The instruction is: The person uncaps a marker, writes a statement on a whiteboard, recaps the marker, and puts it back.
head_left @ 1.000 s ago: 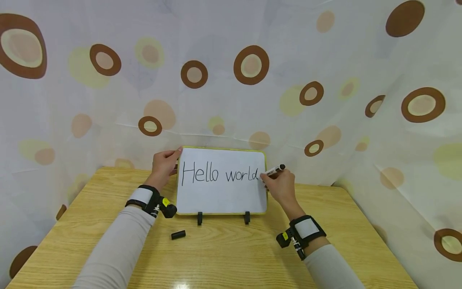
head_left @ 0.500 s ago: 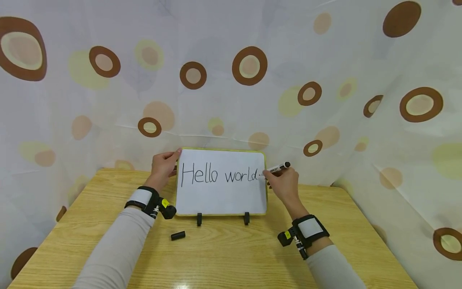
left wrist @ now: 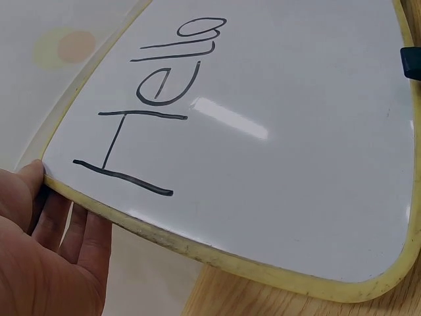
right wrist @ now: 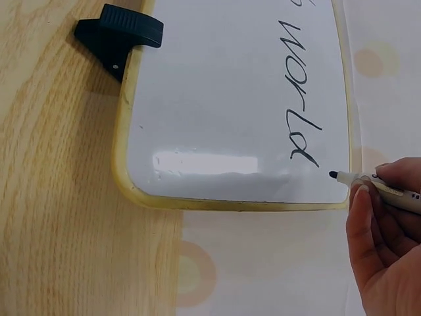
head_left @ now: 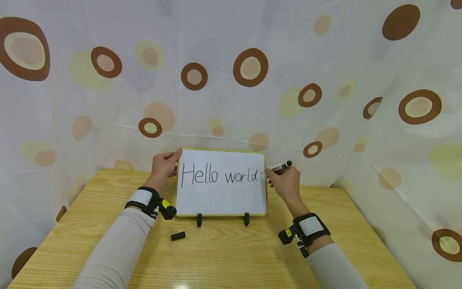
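Note:
A whiteboard with a yellow rim stands propped up, with "Hello world" handwritten on it in black. At its upper left corner my left hand grips the edge, thumb at the front rim and fingers behind, as the left wrist view shows of the whiteboard. My right hand pinches a white marker near the board's right edge. In the right wrist view the uncapped black tip of the marker points at the board just past the final "d".
Two black stand feet hold the board's lower edge. A black marker cap lies on the wooden table in front of the board. Behind the table hangs a patterned curtain with brown and yellow spots.
My right hand has moved right with the marker, away from the letter "d", which now shows whole. My left hand keeps its grip on the whiteboard's corner.

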`<action>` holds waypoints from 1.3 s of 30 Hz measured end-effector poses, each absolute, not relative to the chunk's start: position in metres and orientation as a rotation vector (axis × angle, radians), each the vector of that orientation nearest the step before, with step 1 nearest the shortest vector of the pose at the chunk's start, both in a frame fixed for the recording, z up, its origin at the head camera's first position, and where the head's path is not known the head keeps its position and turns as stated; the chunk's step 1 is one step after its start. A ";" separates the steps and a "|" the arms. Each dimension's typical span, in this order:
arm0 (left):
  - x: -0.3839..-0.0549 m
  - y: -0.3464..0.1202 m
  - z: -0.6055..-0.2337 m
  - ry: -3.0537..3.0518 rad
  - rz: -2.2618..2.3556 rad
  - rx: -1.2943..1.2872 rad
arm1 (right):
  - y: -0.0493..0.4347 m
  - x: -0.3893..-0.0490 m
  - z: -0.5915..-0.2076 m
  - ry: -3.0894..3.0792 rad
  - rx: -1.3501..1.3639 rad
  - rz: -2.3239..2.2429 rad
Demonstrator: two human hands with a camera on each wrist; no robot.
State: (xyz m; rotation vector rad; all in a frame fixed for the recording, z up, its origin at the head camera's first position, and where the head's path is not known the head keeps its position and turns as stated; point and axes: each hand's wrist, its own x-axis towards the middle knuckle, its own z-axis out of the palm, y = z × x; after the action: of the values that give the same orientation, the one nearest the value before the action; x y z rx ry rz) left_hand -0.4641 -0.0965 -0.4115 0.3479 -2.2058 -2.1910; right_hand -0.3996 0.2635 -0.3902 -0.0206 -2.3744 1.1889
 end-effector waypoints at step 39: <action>-0.466 -0.096 -0.413 -2.205 -2.178 0.358 | 0.263 -0.407 -0.399 -2.433 -0.061 1.142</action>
State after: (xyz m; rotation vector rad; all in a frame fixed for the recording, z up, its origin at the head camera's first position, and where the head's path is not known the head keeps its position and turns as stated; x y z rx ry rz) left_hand -0.4662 -0.0958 -0.4135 0.3578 -2.2051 -2.1781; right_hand -0.4066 0.2628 -0.3985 -0.0614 -2.4332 1.1418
